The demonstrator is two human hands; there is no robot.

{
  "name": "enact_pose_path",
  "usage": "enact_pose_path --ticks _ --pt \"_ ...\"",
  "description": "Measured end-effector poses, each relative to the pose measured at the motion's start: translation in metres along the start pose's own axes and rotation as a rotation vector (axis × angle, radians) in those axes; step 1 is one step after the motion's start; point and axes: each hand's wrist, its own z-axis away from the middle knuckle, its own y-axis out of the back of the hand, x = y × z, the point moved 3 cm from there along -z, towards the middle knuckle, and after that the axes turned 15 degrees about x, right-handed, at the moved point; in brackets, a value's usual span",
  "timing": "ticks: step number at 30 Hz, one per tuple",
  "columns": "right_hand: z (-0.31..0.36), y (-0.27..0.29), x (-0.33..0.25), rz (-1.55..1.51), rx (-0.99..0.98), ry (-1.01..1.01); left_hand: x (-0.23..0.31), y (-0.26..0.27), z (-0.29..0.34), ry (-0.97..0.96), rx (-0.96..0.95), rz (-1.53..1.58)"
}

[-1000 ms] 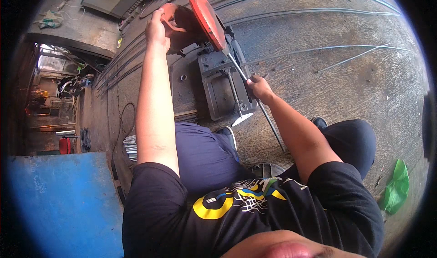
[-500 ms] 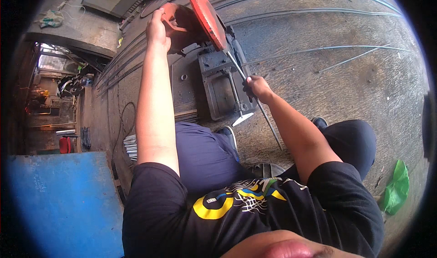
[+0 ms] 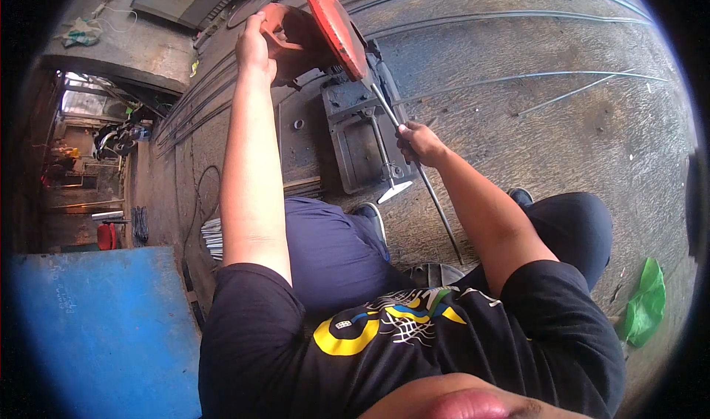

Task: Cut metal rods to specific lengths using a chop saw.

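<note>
In front of me a cut-off saw with a red round guard stands on a dark metal base. My left hand, arm stretched forward, is closed around the saw's red handle. A thin metal rod runs slantwise from beneath the guard toward my legs. Gripping that rod partway along is my right hand, just right of the base. The rod's far end and the cutting disc are hidden behind the guard. A clamp screw with a pale crosswise handle extends from the base toward me.
Long metal rods lie across the floor at the far side and right. A bundle of short rods is by my left knee. At the left is a blue panel; a green plastic bag lies at the right.
The rod's near end has slid a little toward me, and my right hand has shifted slightly. My left hand stays on the handle, with the saw head almost unmoved.
</note>
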Motion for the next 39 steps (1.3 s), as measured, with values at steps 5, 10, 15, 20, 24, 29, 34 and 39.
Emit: enact_pose_path --ticks 5,10,15,20,24,29,34,39 --pt "0.006 0.001 -0.004 0.076 0.039 0.061 0.0 0.0 0.001 0.014 0.014 0.01" --pt "0.006 -0.002 -0.009 0.058 0.055 0.104 0.0 0.002 0.0 0.058 0.004 0.023" --pt "0.0 0.005 -0.01 0.08 0.147 0.13 0.0 0.002 -0.003 0.092 -0.089 0.05" --pt "-0.001 0.005 -0.012 0.139 0.195 0.206 0.001 0.004 -0.008 0.102 -0.102 0.029" --pt "0.0 0.004 -0.024 0.411 0.315 0.474 0.0 0.004 -0.006 0.074 -0.052 0.001" --pt "-0.001 0.007 -0.026 0.467 0.377 0.417 -0.001 0.003 -0.003 0.074 -0.09 0.031" --pt "-0.001 0.008 -0.023 0.495 0.37 0.449 -0.001 0.003 -0.004 0.045 -0.067 0.014" --pt "-0.004 0.012 -0.015 0.228 0.176 0.208 0.0 0.002 -0.001 0.041 -0.032 -0.011"
